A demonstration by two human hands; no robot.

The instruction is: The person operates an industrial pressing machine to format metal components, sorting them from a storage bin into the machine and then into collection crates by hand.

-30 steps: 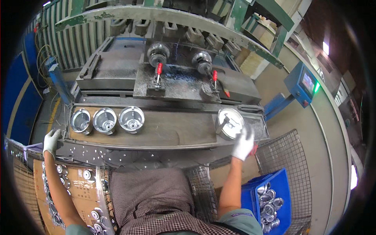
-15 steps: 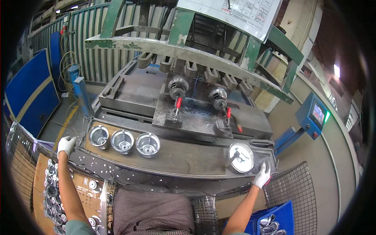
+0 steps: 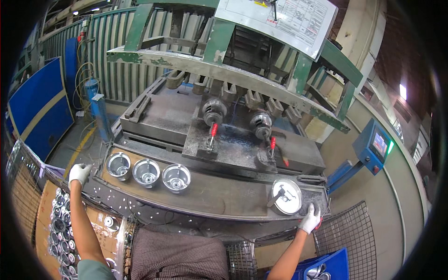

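My left hand [image 3: 79,173], gloved white, is curled over the left end of the metal bench [image 3: 219,198]; my right hand [image 3: 310,219], gloved too, presses on its right front edge. I cannot tell whether either grips anything. Just beside my right hand lies a round metal disc [image 3: 286,196]. Near my left stand three metal cups [image 3: 147,171] in a row.
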